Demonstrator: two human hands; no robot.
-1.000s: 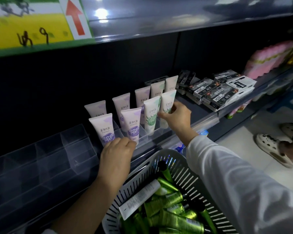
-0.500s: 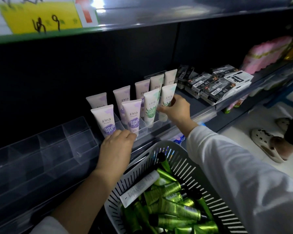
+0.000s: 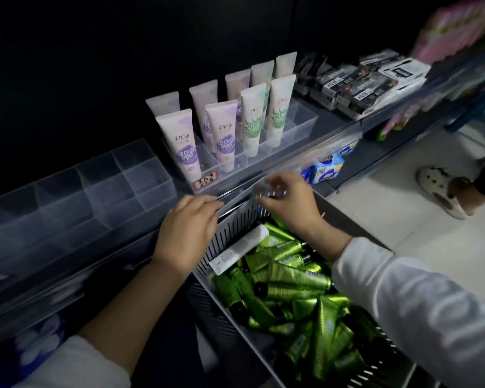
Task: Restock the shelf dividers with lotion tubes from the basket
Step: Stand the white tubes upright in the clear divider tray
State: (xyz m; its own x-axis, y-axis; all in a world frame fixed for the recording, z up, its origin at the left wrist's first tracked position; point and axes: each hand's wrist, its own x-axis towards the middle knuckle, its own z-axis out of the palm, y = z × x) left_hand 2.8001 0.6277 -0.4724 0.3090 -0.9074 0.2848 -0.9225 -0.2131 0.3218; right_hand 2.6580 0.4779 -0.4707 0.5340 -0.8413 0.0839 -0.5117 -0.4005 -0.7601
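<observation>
Fingers (image 3: 205,204) curled, grip unclear, left hand (image 3: 185,231) and right hand (image 3: 290,205) over basket (image 3: 230,228), green tubes (image 3: 291,281) inside, dividers (image 3: 140,175) behind

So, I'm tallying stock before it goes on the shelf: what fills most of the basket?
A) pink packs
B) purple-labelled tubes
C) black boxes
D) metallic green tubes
D: the basket holds a heap of metallic green tubes, with one white tube lying on top of them.
</observation>
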